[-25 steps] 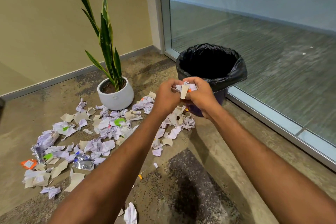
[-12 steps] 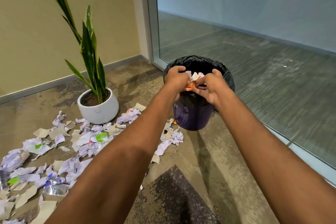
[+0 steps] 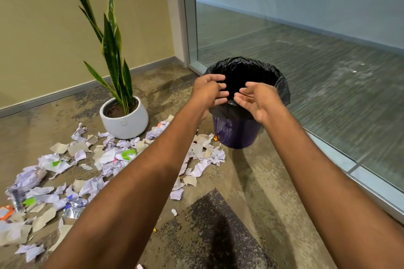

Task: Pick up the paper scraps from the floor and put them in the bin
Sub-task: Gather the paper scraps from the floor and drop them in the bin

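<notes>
Both empty, left hand [image 3: 207, 91] and right hand [image 3: 260, 100] spread over bin [image 3: 238, 135], scraps [image 3: 105, 157] littering carpet [image 3: 251, 183].

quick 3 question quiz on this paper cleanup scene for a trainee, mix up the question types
1. True or false: the left hand and right hand each grip paper scraps above the bin.
2. Where do most scraps lie? A) on the floor by the white plant pot, left of the bin; B) against the glass wall; C) inside the plant pot.
3. What lines the bin?

Key: 1 false, both hands are open and hold nothing; 2 A; 3 a black plastic bag.
</notes>
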